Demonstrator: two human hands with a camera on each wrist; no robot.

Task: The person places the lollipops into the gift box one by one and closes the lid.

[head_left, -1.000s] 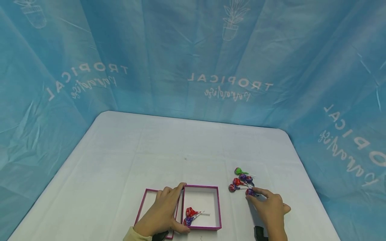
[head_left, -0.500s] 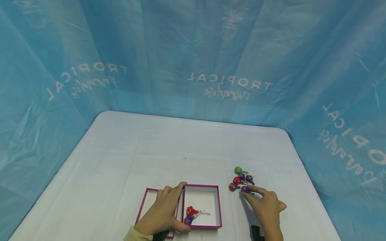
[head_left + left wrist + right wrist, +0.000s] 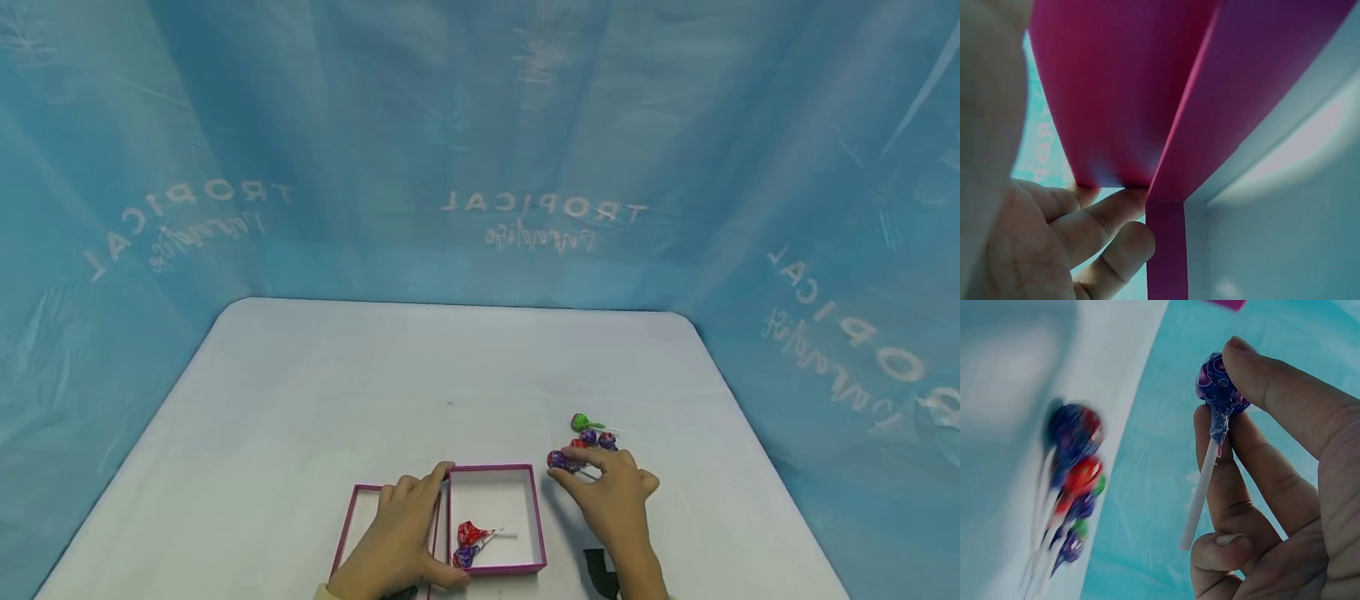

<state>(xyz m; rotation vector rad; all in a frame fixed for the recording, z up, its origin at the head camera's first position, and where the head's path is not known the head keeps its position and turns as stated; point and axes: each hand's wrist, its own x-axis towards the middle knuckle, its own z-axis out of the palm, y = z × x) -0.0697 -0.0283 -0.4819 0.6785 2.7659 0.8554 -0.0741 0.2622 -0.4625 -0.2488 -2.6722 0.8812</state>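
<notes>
My right hand (image 3: 611, 500) pinches a purple-wrapped lollipop (image 3: 1213, 381) between thumb and fingers, its white stick pointing down across the palm in the right wrist view. In the head view it is just right of a white box with magenta edges (image 3: 498, 572). Inside that box lie a red lollipop (image 3: 471, 532) and a purple one (image 3: 464, 556). Across the box's left side spans my left hand (image 3: 397, 533), gripping it with fingers at the far corner and thumb at the near one. A second magenta-edged box part (image 3: 365, 510) is partly hidden under this hand.
Several loose lollipops lie on the white table (image 3: 337, 383) behind my right hand, including a green one (image 3: 580, 422) and a red one (image 3: 1084, 476). Blue curtains (image 3: 480, 125) with mirrored lettering surround the table's far edge and sides.
My right hand has lifted the purple lollipop away from the loose group and moved left toward the box. The left hand keeps its grip on the box. The head view has shifted slightly.
</notes>
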